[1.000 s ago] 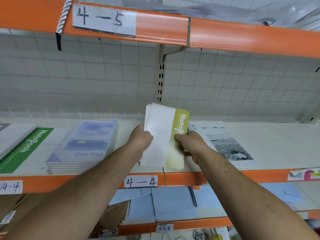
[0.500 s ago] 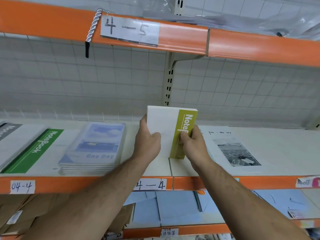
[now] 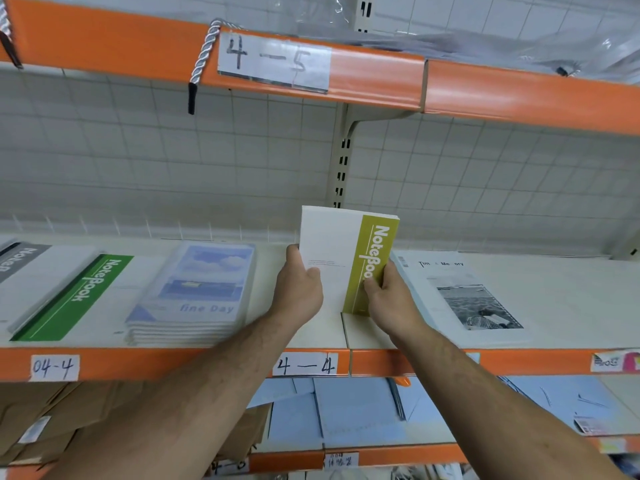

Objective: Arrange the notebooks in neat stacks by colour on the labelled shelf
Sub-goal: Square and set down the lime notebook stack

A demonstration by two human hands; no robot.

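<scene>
The left hand (image 3: 299,289) is gripping the white left edge of a small bundle of olive-banded notebooks (image 3: 332,258), thumb lying across the front cover, while the right hand (image 3: 391,299) is pinching the olive spine side, fingers curling behind it. Both hands are holding the bundle upright, and its lower edge seems to be resting on the shelf board (image 3: 571,306) just above the "4-4" label (image 3: 306,365), in the gap between two piles. These are thin, soft-cover books, so the bundle is probably handling light but floppy and slippery, with covers sliding on each other; squeezing both long edges, as the hands are doing, looks the best way of squaring them before laying them flat. Just to the right, a pile with a black-and-white photo cover (image 3: 467,299) is lying flat, almost touching the right hand. To the left, a blue "fine Day" stack (image 3: 201,292) is sitting neatly, then a green-banded stack (image 3: 76,296), then a grey-banded one (image 3: 17,261) at the frame's edge. The shelf below is holding pale blue sheets (image 3: 346,410) and brown paper packs (image 3: 52,420); the shelf above, labelled "4-5" (image 3: 273,62), is carrying clear plastic wrapping (image 3: 519,39).
</scene>
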